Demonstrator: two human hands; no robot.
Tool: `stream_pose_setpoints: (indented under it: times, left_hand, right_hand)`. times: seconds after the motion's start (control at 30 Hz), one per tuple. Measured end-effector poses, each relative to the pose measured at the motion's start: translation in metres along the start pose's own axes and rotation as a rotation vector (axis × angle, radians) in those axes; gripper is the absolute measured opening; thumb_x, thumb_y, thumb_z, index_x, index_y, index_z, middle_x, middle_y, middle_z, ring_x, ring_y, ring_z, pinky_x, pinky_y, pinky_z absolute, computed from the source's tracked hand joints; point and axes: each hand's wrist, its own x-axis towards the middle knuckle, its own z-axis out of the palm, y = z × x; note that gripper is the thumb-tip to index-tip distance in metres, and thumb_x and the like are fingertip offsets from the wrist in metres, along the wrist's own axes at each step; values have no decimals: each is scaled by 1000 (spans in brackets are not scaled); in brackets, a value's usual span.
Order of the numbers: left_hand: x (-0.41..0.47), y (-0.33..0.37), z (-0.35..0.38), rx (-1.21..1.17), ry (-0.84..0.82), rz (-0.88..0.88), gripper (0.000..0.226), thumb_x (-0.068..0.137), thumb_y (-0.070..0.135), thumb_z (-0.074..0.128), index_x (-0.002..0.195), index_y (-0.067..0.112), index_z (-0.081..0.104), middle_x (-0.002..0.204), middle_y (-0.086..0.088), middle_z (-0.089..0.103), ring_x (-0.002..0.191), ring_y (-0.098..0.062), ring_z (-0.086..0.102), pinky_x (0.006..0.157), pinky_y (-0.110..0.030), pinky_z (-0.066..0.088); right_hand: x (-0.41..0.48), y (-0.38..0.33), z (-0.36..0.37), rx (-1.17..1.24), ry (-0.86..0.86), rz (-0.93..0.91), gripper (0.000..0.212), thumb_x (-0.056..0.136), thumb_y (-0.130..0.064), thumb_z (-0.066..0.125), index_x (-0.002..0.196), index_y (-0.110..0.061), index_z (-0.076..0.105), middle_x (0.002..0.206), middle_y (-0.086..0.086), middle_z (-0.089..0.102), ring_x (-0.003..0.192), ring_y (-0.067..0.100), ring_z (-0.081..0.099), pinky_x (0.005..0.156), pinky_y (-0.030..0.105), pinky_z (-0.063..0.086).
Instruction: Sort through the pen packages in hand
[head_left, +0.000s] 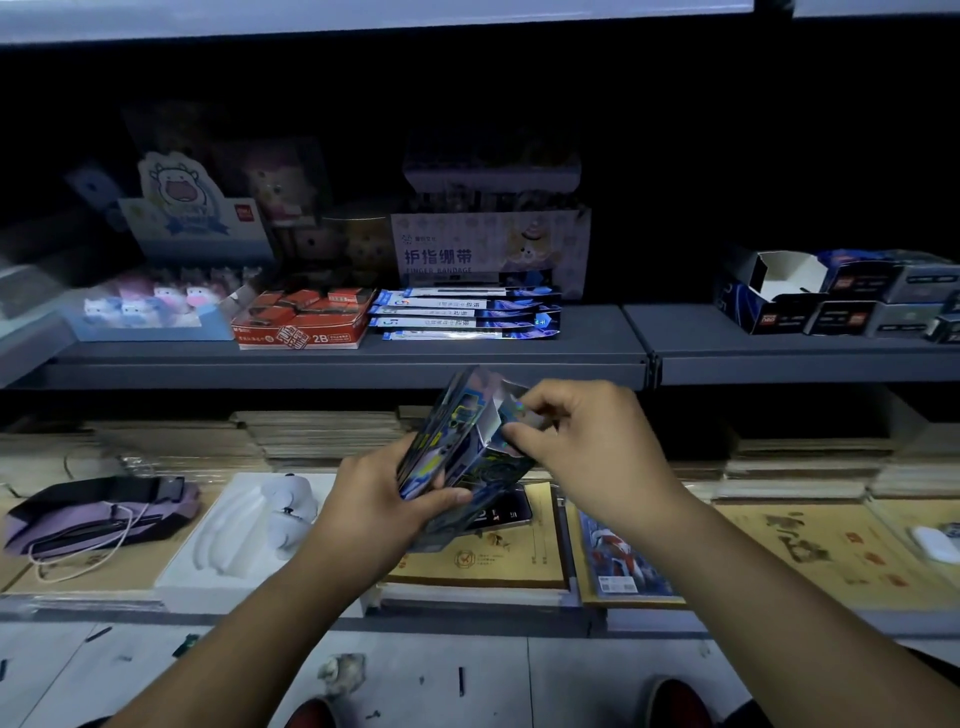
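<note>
In front of me a grey shelf (519, 358) is carrying a red box of 2B leads (304, 319) near its front edge, with a stack of blue packets (467, 314) lying just beside it and a finger bandage box (491, 249) standing behind. Toward the left end a tray of small animal figures (145, 312) is sitting. Dark boxes (852, 301) are crowding the right end.

Single head-worn wide-angle view, facing forward and down into a dim shop shelf (343, 358). Close range: both forearms enter from the bottom edge, floor tiles (467, 675) lowest, the upper shelf's underside across the top. Edges bow outward.
</note>
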Motion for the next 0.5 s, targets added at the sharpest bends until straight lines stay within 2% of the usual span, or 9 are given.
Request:
stream_pose_setpoints:
  times: [0.07, 0.17, 0.2, 0.27, 0.33, 0.4, 0.5]
  left_hand:
    - [-1, 1, 1, 29, -9, 29, 39, 75, 26, 89, 63, 25, 51, 58, 17, 62, 53, 0, 56, 53, -15, 44]
    - [-1, -2, 2, 65, -10, 49, 36, 75, 26, 89, 66, 23, 54, 65, 18, 65, 57, 2, 56, 53, -12, 41]
    - [0, -3, 2, 67, -11, 47, 34, 75, 27, 89, 68, 23, 56, 69, 17, 66, 58, 2, 57, 54, -12, 42]
    - [0, -3, 2, 45, -18, 35, 32, 74, 28, 89, 70, 23, 58, 70, 15, 68, 60, -1, 60, 54, -15, 46]
    - [1, -3, 3, 22, -23, 25, 32, 74, 29, 89, 70, 21, 58, 69, 11, 68, 59, -5, 62, 55, -23, 52]
    - [0, -2, 1, 15, -22, 16, 30, 74, 30, 89, 75, 19, 61, 70, 11, 69, 61, -5, 64, 56, -24, 54]
    - [-1, -2, -1, 7, -14, 24, 32, 74, 29, 89, 71, 18, 59, 67, 10, 67, 57, -6, 61, 55, -24, 51]
  right_hand:
    - [1, 1, 1, -39, -45, 4, 15, 86, -26, 80, 75, -19, 74, 64, -6, 68, 58, 8, 61, 59, 37, 53]
    - [1, 4, 0, -50, -154, 4, 25, 89, -28, 76, 75, -8, 72, 67, 9, 67, 61, 27, 59, 58, 41, 50]
    - [1, 5, 0, -32, -183, -3, 29, 90, -30, 74, 74, -6, 71, 66, 12, 65, 58, 27, 54, 55, 40, 46]
    - [-1, 5, 0, -24, -223, -20, 40, 94, -37, 68, 68, -6, 67, 60, 12, 57, 51, 16, 43, 53, 33, 36]
    - [-1, 2, 0, -53, -247, -27, 48, 97, -42, 62, 66, -6, 64, 59, 13, 53, 50, 12, 40, 53, 31, 33]
    - [-2, -2, 0, -54, -279, -30, 45, 99, -43, 58, 70, -8, 64, 60, 11, 56, 52, 19, 48, 54, 32, 39]
    - [-4, -8, 1, 1, -381, -29, 25, 102, -41, 52, 94, -22, 67, 71, 4, 71, 67, 29, 65, 65, 45, 54]
